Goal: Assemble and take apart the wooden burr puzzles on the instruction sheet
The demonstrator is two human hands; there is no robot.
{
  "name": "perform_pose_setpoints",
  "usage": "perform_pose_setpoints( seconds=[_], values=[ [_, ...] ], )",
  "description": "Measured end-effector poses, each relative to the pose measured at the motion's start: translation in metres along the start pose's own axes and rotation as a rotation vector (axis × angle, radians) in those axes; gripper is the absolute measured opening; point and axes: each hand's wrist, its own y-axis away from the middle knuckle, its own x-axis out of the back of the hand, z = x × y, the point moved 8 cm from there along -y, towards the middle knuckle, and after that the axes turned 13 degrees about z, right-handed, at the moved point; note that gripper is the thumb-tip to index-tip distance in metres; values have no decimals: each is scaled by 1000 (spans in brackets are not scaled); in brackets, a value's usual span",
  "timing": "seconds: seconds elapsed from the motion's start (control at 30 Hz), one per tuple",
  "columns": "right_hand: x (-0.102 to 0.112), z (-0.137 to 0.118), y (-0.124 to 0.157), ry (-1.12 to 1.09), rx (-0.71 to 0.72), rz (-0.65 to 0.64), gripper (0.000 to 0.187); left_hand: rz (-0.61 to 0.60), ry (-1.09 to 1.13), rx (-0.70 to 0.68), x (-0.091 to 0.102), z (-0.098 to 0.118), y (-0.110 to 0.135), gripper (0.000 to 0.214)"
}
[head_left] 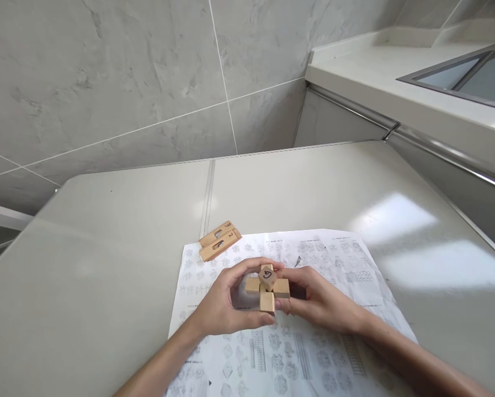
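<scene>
Head view: left hand [221,306] and right hand [319,298] fingertip-pinch wooden blocks [267,285], lower centre; likely light, stiff, best held by outer ends.

Looks like smooth, matt, pale wood in the interlocked blocks [281,287] at the centre of the frame, likewise in the 2 flat pieces [220,251] left of centre. Reads as thin, creased paper in the printed sheet [325,286] at lower centre. Gleams smooth and glossy across the pale tabletop [127,248]. Shows veined, low-sheen grey tiles [127,66] at upper left and shiny metal along the strip [458,159] at right.
</scene>
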Motion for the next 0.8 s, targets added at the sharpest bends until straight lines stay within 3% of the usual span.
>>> perform_pose_setpoints(
  seconds=[0.37,0.8],
  values=[
    [0,9,-1,-152,-37,69,16,80,-39,-34,4,-2,0,71],
    [2,11,-2,-245,-38,98,25,152,-85,-43,9,-3,0,65]
  ],
)
